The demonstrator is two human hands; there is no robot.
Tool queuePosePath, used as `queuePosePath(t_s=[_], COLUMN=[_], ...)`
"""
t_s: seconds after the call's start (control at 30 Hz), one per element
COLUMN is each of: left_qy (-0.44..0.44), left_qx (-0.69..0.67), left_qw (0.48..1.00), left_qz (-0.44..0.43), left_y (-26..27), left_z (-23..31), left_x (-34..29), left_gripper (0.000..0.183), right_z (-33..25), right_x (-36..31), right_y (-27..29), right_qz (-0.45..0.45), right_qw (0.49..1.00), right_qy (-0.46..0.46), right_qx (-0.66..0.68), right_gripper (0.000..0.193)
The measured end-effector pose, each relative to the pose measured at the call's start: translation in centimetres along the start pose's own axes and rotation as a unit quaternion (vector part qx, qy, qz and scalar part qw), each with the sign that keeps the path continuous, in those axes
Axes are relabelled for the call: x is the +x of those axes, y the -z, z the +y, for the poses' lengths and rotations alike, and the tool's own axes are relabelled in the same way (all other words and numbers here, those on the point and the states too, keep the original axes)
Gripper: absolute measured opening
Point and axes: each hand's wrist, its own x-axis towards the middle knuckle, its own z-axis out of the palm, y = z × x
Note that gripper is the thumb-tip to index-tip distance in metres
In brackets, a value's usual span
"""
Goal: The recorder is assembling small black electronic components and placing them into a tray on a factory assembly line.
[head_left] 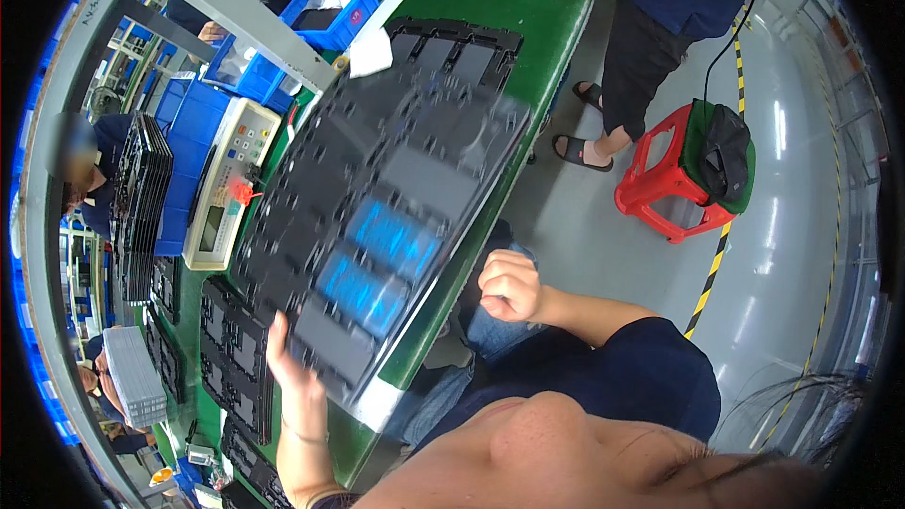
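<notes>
A large black plastic tray (pixel 316 155) with moulded pockets lies slanted in front of me, slightly blurred. Two shiny blue-lit rectangular pieces (pixel 394 238) sit in its pockets, with flat dark grey panels (pixel 429 184) beside them. My left hand (pixel 297 382) grips the tray at its near left corner; one digit lies along the edge and the other fingers are partly hidden. Off the table's edge, over my lap, my right hand (pixel 511 285) is curled into a loose fist, apart from the tray, with nothing visible in it.
Another black tray (pixel 452 47) lies beyond. On the left stand a cream-coloured meter (pixel 226 193), a stack of black trays (pixel 141 212) and further trays (pixel 236 358). Blue bins (pixel 335 19) sit at the back beside a grey post. Across the table's corner stands a person (pixel 641 66) near a red stool (pixel 665 170).
</notes>
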Motion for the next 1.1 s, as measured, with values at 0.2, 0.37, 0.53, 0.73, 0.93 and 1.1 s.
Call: queuePosePath(t_s=[0.2, 0.37, 0.53, 0.73, 0.93, 1.1], left_qy=[-0.05, -0.064, -0.096, -0.04, -0.089, -0.076], left_qx=[0.012, -0.047, -0.032, -0.028, -0.035, 0.03], left_qw=[0.992, 0.983, 0.975, 0.998, 0.982, 0.985], left_qz=[0.117, 0.164, 0.196, 0.031, 0.164, 0.153], left_y=[6.1, 7.9, 4.1, 15.0, 14.0, 12.2], left_z=[-1.1, -2.5, -3.2, -5.1, -7.4, -6.2], left_x=[-5.3, -7.9, -10.9, -12.6, -12.8, -13.1], left_gripper=[0.038, 0.04, 0.05, 0.052, 0.052, 0.053], right_z=[0.0, -2.2, -4.7, -5.6, -6.1, -6.0], right_x=[-0.1, 0.7, 0.9, -0.4, 0.0, -0.2], right_y=[-1.3, -1.2, -2.8, -4.8, -6.0, -5.5], right_qz=[-0.046, -0.179, -0.232, -0.27, -0.163, -0.195], right_qw=[0.998, 0.964, 0.772, 0.705, 0.835, 0.841], right_qy=[-0.036, -0.17, -0.407, -0.436, -0.344, -0.34], right_qx=[0.028, 0.099, 0.43, 0.49, 0.398, 0.373], right_gripper=[0.011, 0.01, 0.016, 0.02, 0.045, 0.046])
